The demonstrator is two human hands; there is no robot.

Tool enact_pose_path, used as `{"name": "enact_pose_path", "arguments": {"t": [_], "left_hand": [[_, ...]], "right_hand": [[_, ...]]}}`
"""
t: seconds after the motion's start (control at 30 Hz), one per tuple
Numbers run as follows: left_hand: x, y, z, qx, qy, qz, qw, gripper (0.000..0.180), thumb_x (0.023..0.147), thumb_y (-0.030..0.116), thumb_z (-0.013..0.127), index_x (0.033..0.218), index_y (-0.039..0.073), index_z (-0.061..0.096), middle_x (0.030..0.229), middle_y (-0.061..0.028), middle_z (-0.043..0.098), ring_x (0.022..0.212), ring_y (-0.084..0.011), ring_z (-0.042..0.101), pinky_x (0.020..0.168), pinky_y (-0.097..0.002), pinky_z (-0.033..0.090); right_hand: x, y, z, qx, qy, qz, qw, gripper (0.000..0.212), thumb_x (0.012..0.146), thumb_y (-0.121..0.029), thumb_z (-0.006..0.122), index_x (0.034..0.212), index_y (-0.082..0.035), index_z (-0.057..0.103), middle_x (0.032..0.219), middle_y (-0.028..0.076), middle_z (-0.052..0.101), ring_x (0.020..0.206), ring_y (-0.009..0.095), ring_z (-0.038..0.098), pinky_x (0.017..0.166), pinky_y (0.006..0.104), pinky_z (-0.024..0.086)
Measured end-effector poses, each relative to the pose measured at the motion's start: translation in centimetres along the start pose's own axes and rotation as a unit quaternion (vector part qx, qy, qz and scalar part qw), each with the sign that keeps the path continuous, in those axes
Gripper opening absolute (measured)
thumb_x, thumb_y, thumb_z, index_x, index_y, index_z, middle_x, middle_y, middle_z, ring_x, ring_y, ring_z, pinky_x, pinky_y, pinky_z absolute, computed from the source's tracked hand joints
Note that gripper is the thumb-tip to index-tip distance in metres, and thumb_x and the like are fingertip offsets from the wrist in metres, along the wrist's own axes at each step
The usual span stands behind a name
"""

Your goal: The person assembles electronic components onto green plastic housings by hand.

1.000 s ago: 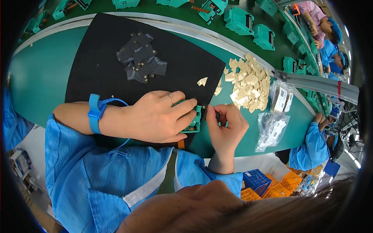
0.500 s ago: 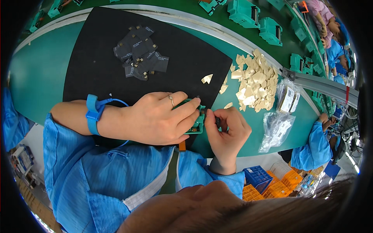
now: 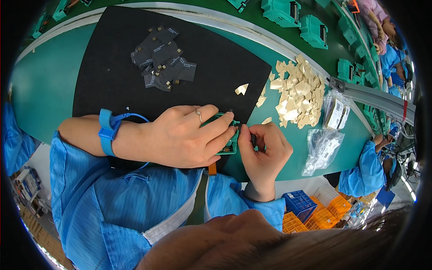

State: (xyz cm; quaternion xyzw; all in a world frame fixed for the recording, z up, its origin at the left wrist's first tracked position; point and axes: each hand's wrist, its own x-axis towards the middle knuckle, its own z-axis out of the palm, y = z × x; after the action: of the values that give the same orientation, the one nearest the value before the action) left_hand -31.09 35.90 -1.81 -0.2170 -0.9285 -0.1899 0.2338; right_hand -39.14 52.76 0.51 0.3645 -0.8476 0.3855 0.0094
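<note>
My left hand [image 3: 184, 135], a ring on one finger and a blue strap [image 3: 107, 132] round its wrist, lies over a small green plastic fixture [image 3: 232, 146] and grips it. The palm and fingers hide most of the fixture. At its right edge, my right hand [image 3: 269, 150] has thumb and forefinger pinched together. A small dark piece [image 3: 254, 140] shows among the curled right fingers; its kind cannot be made out. From under the left hand an orange flex ribbon [image 3: 212, 169] sticks out toward me.
A black mat [image 3: 108, 58] bears a heap of flat black pieces [image 3: 166, 58]. To its right are a pile of cream-coloured scraps [image 3: 297, 92] and clear plastic bags [image 3: 321, 150]. Beyond a metal rail, green fixtures [image 3: 313, 31] stand on a conveyor. Co-workers in blue [image 3: 366, 168] sit at right.
My hands keep almost the same grip and place. The view has shifted slightly, and the far green fixtures on the conveyor have moved a little to the left.
</note>
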Motion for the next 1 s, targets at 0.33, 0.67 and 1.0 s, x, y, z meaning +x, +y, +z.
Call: {"name": "enact_pose_path", "arguments": {"t": [0.33,0.67,1.0], "left_hand": [[0.0,-0.2,0.0,-0.002,-0.018,0.005,1.000,0.045,0.065,0.035,0.068,0.095,0.002,0.065,0.106,-0.0138,0.059,0.089,-0.0244,0.058,0.062,-0.0281,0.054],[0.8,-0.1,-0.9,-0.073,-0.086,-0.046,0.993,0.049,0.061,0.029,0.071,0.103,0.005,0.061,0.110,-0.0146,0.055,0.080,-0.0235,0.056,0.054,-0.0281,0.050],[0.3,-0.7,0.9,-0.269,-0.008,-0.033,0.963,0.051,0.065,0.021,0.076,0.107,0.002,0.056,0.113,-0.0193,0.048,0.092,-0.0302,0.054,0.065,-0.0368,0.051]], "right_hand": [[0.2,0.3,0.2,0.007,-0.005,0.030,1.000,0.014,0.071,0.002,0.069,0.068,-0.002,0.056,0.058,0.005,0.052,0.046,0.014,0.048,0.040,0.0247,0.035],[-0.3,2.2,0.6,0.130,-0.054,0.139,0.980,0.009,0.077,-0.001,0.066,0.073,0.000,0.057,0.058,0.006,0.055,0.045,0.011,0.051,0.042,0.0229,0.037],[0.0,-1.0,-1.8,0.097,0.013,0.088,0.991,0.007,0.078,0.001,0.065,0.076,0.001,0.058,0.061,0.007,0.057,0.047,0.012,0.054,0.043,0.0232,0.041]]}}
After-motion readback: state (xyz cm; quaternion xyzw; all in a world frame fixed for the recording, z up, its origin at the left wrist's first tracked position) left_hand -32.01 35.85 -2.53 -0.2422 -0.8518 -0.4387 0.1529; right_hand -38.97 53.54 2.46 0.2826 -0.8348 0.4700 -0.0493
